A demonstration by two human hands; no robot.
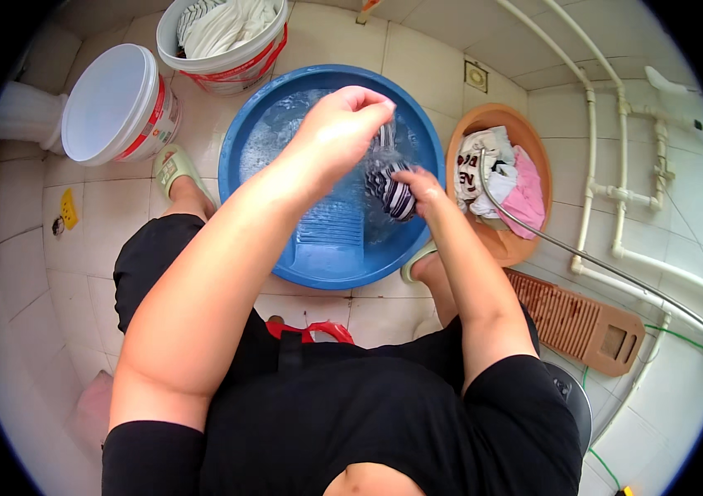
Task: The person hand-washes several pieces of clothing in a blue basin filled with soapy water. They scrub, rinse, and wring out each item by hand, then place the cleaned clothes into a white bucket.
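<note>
A wide blue basin (236,157) of water, with a ribbed washboard slope (331,231) moulded inside, stands between my feet. Over its far right part is a wet dark-and-white striped cloth (393,192), partly bunched. My right hand (424,190) grips the bunched lower part near the basin's right side. Raised higher, my left hand (343,128) has its fingers pinched together. A strip of the same cloth runs up to its fingertips, which partly hide the hold. Splashing water blurs the area around the cloth.
An orange tub (459,157) with white and pink clothes sits to the right, a metal hose (550,240) crossing it. Beyond lie a brown washboard (575,318) and wall pipes (595,165). At far left stand a lidded bucket (107,103) and a bucket of white clothes (231,78).
</note>
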